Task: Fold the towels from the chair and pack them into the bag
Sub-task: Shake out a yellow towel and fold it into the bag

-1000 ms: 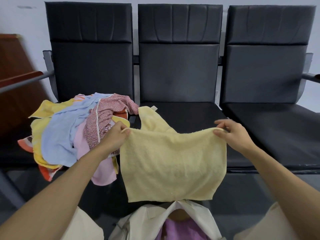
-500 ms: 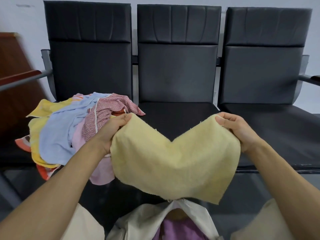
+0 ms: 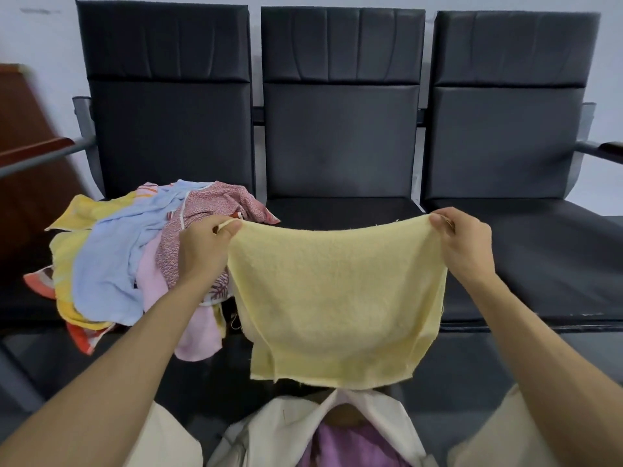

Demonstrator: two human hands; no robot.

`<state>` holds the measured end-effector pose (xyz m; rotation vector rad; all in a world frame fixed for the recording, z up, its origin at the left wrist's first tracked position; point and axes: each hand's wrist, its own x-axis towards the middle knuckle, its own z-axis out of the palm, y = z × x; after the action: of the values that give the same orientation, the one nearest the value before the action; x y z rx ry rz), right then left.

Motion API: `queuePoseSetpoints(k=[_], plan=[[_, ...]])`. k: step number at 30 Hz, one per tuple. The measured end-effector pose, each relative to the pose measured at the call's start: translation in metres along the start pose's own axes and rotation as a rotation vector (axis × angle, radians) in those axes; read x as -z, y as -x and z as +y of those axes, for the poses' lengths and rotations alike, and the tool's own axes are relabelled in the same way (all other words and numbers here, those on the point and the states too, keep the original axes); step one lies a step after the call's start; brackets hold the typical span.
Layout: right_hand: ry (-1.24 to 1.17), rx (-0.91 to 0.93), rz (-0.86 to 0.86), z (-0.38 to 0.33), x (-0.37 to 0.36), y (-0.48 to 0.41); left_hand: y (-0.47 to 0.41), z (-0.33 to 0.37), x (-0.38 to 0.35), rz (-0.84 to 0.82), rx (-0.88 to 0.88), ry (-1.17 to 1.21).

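A pale yellow towel (image 3: 337, 298) hangs doubled over in front of the middle seat. My left hand (image 3: 205, 251) pinches its top left corner and my right hand (image 3: 465, 247) pinches its top right corner. A heap of towels (image 3: 135, 257) in blue, pink, yellow, orange and red print lies on the left seat, beside my left hand. Below the hanging towel stands an open cream bag (image 3: 279, 429) with a purple towel (image 3: 350, 446) inside.
A row of three black padded seats (image 3: 340, 143) faces me, with armrests at both ends. The right seat (image 3: 546, 251) is bare. A brown wooden panel (image 3: 23, 156) stands at the far left. My knees in beige trousers flank the bag.
The towel, first held flat, dipped into a V in the middle as my hands rose, and now hangs folded in half with the top edge stretched between my hands.
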<state>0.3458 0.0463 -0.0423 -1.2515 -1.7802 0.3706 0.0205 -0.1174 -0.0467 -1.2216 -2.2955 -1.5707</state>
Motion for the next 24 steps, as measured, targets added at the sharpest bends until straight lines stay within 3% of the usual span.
queuePoseSetpoints(k=[5,12,18,24], plan=[[0.013,-0.042,0.057,-0.004,0.007,-0.001,0.002,0.007,0.003,0.015,0.052,0.028],[-0.056,-0.131,-0.041,-0.011,0.006,0.005,0.004,0.008,-0.001,-0.160,0.212,0.252],[0.027,-0.078,-0.022,-0.005,0.008,0.003,0.002,-0.005,0.006,-0.106,-0.118,-0.137],[0.075,-0.099,-0.023,-0.005,0.010,0.006,0.000,-0.010,0.009,-0.090,-0.123,-0.117]])
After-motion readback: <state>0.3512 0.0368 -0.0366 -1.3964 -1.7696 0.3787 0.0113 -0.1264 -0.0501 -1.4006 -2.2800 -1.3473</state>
